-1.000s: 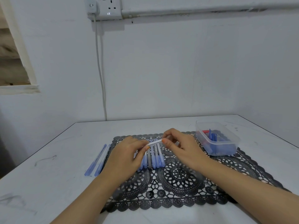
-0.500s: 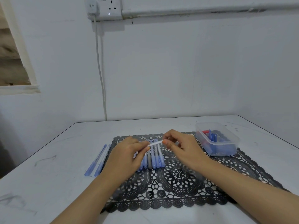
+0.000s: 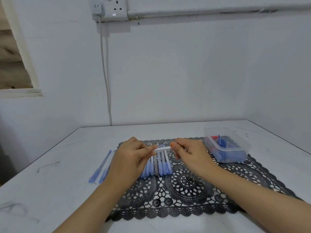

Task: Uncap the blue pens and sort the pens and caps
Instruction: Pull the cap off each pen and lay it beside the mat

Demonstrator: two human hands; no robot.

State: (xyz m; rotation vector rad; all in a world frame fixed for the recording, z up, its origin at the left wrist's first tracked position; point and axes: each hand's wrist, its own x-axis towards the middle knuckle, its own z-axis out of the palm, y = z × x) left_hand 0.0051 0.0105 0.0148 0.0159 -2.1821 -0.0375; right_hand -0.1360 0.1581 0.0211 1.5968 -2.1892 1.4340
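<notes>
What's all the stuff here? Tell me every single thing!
table: one, white, against the wall
mat: one, black lace, on the table
tub: one, clear, on the mat's far right
caps: several, blue, inside the tub beside a red piece
row of pens: several, blue plus one grey, on the mat, partly hidden
loose pens: two, blue, on the table left of the mat
held pen: one, whitish, between both hands
socket: one, white, on the wall, cable hanging
left hand: pinches the held pen
right hand: pinches the held pen
</notes>
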